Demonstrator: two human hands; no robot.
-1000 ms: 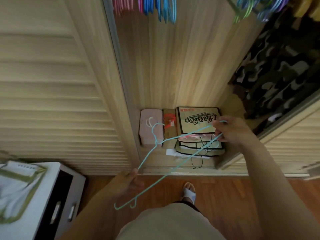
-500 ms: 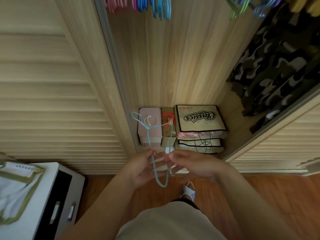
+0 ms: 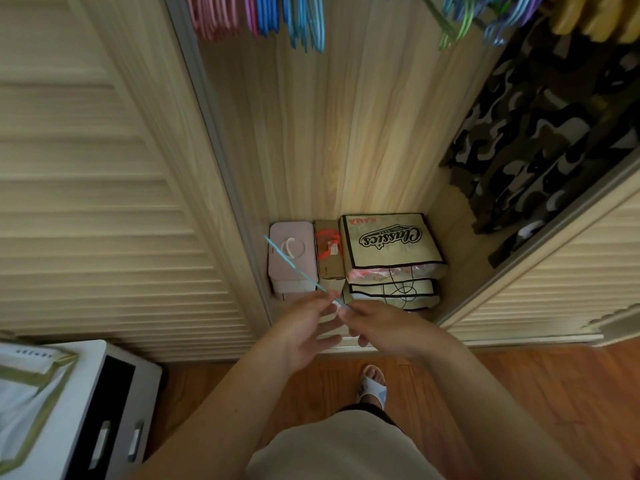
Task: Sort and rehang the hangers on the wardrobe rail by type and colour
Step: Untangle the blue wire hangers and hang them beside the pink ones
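Observation:
A thin light-blue wire hanger (image 3: 294,266) shows edge-on as one slanted line rising up-left over the pink box. My left hand (image 3: 304,327) and my right hand (image 3: 377,327) meet in front of the wardrobe floor, and both pinch the hanger's lower end with their fingertips. Along the top edge hang pink hangers (image 3: 213,15), purple and blue hangers (image 3: 291,19) on the left, and a mixed green, blue and purple bunch (image 3: 485,19) on the right. Yellow hangers (image 3: 595,15) sit at the far right. The rail itself is out of view.
On the wardrobe floor stand a pink box (image 3: 292,261), a cardboard box (image 3: 329,251) and stacked "Classics" bags (image 3: 391,247). Camouflage clothing (image 3: 540,140) hangs at the right. Louvred doors (image 3: 104,202) flank the opening. A white drawer unit (image 3: 104,410) stands at lower left.
My hands came together from wide apart. The hanger turned from lying broad across both hands to edge-on, and its free end now points up-left.

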